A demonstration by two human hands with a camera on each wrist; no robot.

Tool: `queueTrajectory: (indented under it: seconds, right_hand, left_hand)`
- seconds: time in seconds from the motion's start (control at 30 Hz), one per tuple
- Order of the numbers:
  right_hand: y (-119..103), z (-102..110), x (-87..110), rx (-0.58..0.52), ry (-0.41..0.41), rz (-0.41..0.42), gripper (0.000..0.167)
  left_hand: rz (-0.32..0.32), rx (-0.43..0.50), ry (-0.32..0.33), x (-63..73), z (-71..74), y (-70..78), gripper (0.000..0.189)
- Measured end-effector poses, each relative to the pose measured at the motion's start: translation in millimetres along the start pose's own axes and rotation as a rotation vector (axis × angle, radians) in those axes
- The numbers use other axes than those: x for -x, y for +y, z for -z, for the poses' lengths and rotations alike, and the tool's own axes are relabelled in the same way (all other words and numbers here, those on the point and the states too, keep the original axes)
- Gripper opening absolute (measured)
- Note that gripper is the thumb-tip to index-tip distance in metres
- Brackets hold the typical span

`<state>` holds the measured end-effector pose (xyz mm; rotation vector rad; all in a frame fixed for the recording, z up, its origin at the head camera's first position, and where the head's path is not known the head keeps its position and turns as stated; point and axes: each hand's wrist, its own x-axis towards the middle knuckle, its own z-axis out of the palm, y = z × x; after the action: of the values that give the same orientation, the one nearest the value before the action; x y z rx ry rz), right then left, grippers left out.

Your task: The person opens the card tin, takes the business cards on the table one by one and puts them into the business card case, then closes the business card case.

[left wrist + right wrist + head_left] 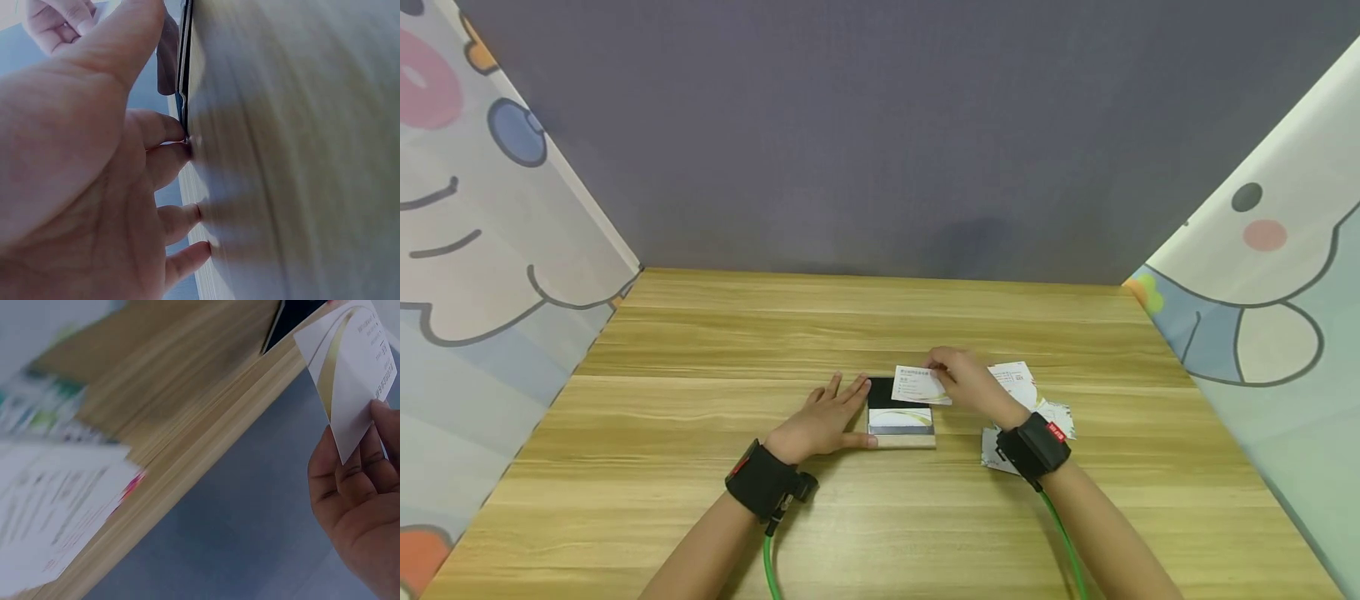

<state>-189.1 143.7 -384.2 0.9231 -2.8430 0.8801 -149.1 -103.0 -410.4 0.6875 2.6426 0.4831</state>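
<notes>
A flat card case [880,393] lies on the table with its black upper half and pale lower edge showing. Within its lower half sits a white business card [895,417], a grey band across it. My left hand [826,423] is spread on the table along the case's left side, its thumb at the lower left corner and a fingertip at the upper left. In the left wrist view, fingertips touch the thin edge of the case [184,62]. My right hand [972,387] pinches another business card [350,362] by one end, over the case's upper right.
Several loose cards [1018,383] lie scattered on the wooden table [737,333] beneath and beside my right wrist. A grey panel [880,150] rises behind the table, with cartoon-printed panels at both sides. A green cable [769,567] trails from each wrist camera.
</notes>
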Motion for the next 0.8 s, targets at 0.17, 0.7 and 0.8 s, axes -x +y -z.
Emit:
queueTrajectory:
  seconds: [0.17, 0.7, 0.8]
  right_hand:
    - [-9, -8, -4.5, -0.004, 0.022, 0.038, 0.018]
    - [-15, -26, -10.3, -0.007, -0.031, 0.082, 0.019]
    - [-16, -28, -10.5, -0.001, -0.049, 0.068, 0.019]
  left_hand:
    - [0.003, -0.002, 0.003, 0.3, -0.1, 0.3, 0.088]
    - [0.014, 0.004, 0.0, -0.3, -0.7, 0.2, 0.089]
    - [0.01, 0.004, 0.002, 0.1, -0.2, 0.7, 0.088]
